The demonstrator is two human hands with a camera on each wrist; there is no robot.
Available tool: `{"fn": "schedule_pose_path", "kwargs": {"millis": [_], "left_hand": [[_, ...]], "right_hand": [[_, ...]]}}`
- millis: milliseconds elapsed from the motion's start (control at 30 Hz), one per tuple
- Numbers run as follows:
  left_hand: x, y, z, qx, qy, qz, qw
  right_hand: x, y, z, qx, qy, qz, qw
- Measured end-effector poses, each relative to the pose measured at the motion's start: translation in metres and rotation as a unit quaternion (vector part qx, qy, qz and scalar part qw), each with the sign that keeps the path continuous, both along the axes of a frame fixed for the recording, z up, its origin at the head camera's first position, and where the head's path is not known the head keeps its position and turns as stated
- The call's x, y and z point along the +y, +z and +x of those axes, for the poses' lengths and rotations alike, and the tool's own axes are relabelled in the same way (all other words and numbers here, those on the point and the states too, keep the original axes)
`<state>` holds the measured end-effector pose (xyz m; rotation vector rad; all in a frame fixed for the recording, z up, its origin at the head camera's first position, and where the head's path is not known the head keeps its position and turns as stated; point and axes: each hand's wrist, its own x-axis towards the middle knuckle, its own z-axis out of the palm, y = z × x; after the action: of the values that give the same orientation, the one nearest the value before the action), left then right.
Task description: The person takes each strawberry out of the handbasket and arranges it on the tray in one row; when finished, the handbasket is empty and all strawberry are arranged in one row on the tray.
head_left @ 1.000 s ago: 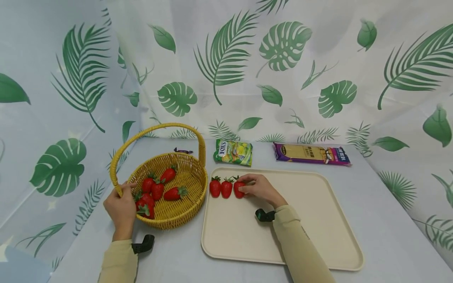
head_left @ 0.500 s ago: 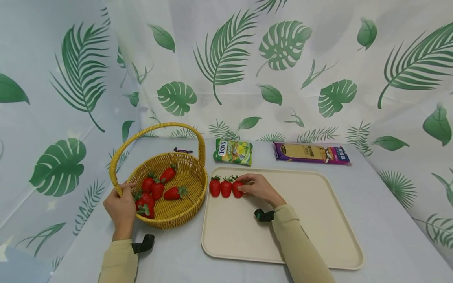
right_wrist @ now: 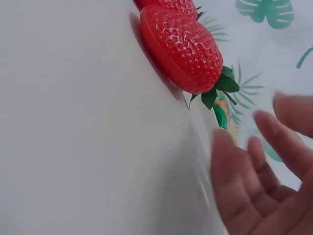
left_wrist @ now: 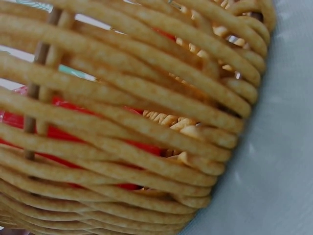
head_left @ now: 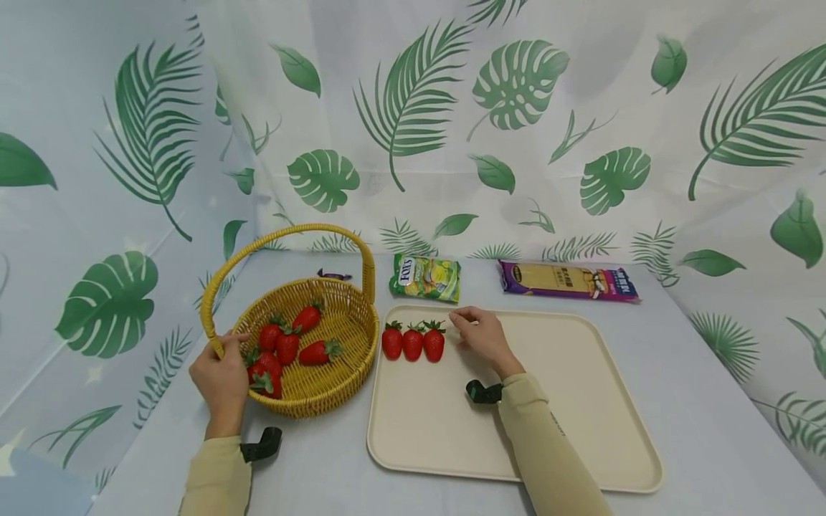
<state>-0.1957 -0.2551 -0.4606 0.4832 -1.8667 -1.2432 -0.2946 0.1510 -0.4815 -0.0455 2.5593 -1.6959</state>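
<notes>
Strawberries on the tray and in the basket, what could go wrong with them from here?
The right hand is apart from but close to the row's end strawberry, so a brush might nudge it out of line. The left hand grips the basket by its handle; a tug could tilt it and roll the strawberries inside.

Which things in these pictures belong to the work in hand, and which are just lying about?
Likely in the work:
yellow basket
strawberries in the basket
row of three strawberries
beige tray

Apparently lying about:
green FOX'S packet
long purple packet
small dark wrapped item behind the basket
</notes>
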Motion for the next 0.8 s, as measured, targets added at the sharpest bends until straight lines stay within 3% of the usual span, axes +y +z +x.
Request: {"fn": "schedule_pose_path", "kwargs": {"millis": [100,233,567,800], "left_hand": [[-0.001,-0.001,0.000,-0.004,0.002,0.002,1.0000],[-0.002,-0.002,0.000,-0.006,0.006,0.001,1.0000],[-0.001,-0.003,-0.001,-0.003,-0.003,-0.006,1.0000],[-0.001,-0.004,-0.001,0.000,0.000,-0.009,1.0000]], "right_hand": [[-0.006,0.001,0.000,0.025,-0.031,-0.010,0.9991],[-0.024,0.008,0.004,0.063,-0.016,-0.062,0.9960],[-0.078,0.037,0.031,0.127,0.111,-0.123,0.9779],[-0.113,0.053,0.039,0.170,0.180,-0.104,0.9632]]}}
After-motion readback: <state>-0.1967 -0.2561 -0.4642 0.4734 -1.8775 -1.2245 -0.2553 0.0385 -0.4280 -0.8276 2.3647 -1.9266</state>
